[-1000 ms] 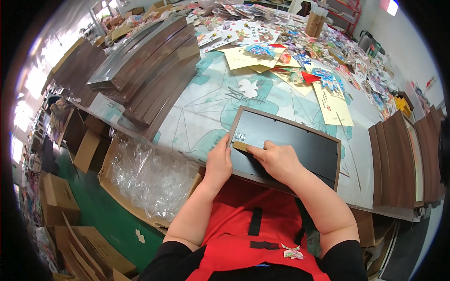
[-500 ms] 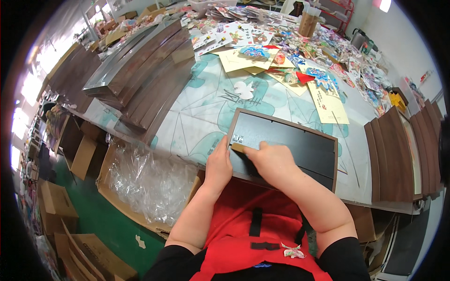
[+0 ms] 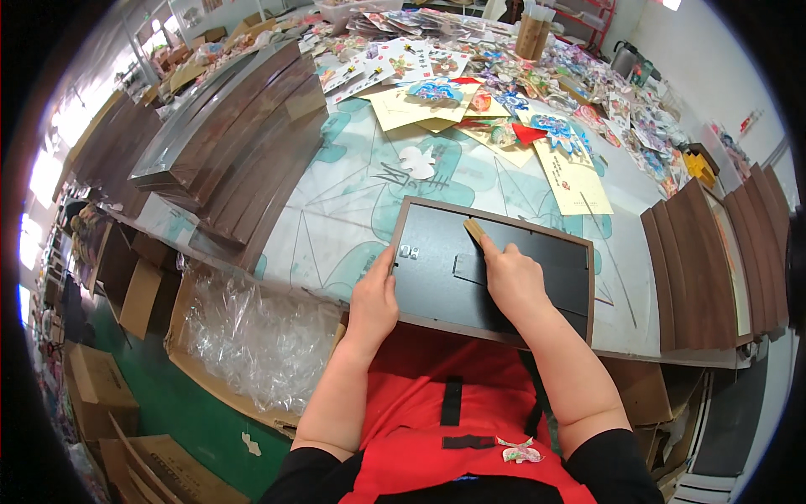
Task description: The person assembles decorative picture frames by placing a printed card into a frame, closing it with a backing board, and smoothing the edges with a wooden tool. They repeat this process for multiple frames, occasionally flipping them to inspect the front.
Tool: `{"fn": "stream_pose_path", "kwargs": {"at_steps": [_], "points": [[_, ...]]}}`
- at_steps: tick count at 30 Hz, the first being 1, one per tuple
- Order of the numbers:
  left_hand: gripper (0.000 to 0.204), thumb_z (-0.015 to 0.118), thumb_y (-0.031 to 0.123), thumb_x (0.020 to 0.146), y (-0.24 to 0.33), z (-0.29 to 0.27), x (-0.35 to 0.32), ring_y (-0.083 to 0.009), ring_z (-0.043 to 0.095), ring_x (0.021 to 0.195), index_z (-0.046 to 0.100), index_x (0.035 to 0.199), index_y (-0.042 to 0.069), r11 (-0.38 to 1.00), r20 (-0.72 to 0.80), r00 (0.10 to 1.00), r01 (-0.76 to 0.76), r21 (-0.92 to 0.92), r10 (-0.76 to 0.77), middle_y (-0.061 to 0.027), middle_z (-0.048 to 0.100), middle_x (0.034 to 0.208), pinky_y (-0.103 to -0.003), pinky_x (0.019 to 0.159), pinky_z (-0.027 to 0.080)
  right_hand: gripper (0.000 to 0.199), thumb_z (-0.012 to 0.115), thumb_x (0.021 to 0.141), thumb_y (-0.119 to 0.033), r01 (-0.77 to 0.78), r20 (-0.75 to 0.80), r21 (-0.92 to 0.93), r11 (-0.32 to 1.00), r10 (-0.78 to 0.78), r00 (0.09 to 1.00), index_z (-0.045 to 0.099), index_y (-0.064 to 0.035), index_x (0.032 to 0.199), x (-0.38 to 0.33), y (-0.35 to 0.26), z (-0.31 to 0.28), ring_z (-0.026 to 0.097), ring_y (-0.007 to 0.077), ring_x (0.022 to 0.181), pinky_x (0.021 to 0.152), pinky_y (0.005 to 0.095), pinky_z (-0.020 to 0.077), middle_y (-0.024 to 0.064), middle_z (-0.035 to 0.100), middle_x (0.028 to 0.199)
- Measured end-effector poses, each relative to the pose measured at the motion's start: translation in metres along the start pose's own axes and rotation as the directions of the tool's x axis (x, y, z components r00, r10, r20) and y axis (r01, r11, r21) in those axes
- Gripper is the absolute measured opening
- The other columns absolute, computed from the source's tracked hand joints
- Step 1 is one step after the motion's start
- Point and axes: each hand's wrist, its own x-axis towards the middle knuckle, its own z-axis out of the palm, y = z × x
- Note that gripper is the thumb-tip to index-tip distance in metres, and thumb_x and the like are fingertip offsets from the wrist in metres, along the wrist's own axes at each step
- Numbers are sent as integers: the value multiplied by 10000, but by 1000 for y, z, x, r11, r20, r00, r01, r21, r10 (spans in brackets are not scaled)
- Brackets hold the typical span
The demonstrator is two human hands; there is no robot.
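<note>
A picture frame with a brown rim and a black backing board [image 3: 428, 286] lies back side up at the table's near edge. My left hand [image 3: 374, 296] grips the frame's left side, fingers along the rim. In my right hand [image 3: 514, 279] is a small flat tan strip, perhaps wood or bamboo [image 3: 475, 231], pinched and pointing at the frame's far edge. The right hand is over the middle of the backing, beside its stand flap [image 3: 468, 268]. A small metal hanger [image 3: 409, 252] sits near the left rim.
Stacked brown frames [image 3: 227, 143] stand at the left, and more frames [image 3: 693, 269] at the right. Yellow cards with paper flowers [image 3: 420, 107] lie beyond the frame. A carton of clear plastic wrap [image 3: 252, 344] is below the table's left edge. A white paper cutout [image 3: 417, 163] lies mid-table.
My right hand has moved with the tan strip from the frame's left rim to its far edge, uncovering the stand flap. My left hand still holds the left side.
</note>
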Motion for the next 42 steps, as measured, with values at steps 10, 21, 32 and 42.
{"fn": "stream_pose_path", "kwargs": {"at_steps": [10, 21, 32, 42], "points": [[417, 444, -28, 876, 1, 1, -1, -401, 558, 1110, 472, 1291, -37, 997, -40, 998, 46, -62, -48, -261, 567, 1210, -398, 934, 437, 283, 537, 904, -153, -8, -28, 533, 846, 27, 999, 623, -89, 1166, 4, 43, -7, 619, 395, 856, 760, 477, 475, 209, 655, 895], [411, 451, -39, 875, -4, 1, -2, -315, 570, 1152, 502, 1283, -21, 987, -11, 999, 46, -152, -48, -217, 584, 1231, -349, 971, 427, 282, 568, 896, -169, -187, -109, -28, 982, 183, 977, 610, -150, 1173, -47, 66, -20, 620, 368, 620, 566, 461, 509, 158, 578, 744], [405, 451, -53, 866, -11, 1, -1, -278, 584, 1134, 525, 1263, -21, 973, 5, 999, 35, -229, -35, -188, 605, 1211, -322, 964, 426, 297, 515, 909, -86, -241, 14, 532, 812, 276, 961, 597, 15, 1176, -36, 88, -28, 641, 379, 945, 809, 355, 499, 239, 641, 1067], [394, 433, -2, 901, -19, 9, -5, -260, 546, 1172, 494, 1286, -59, 966, -42, 996, 70, -250, -84, -185, 574, 1256, -327, 993, 399, 284, 544, 902, -167, -341, -146, 238, 909, 380, 913, 620, -107, 1168, -102, 111, -39, 606, 390, 788, 703, 480, 476, 209, 607, 799]]}}
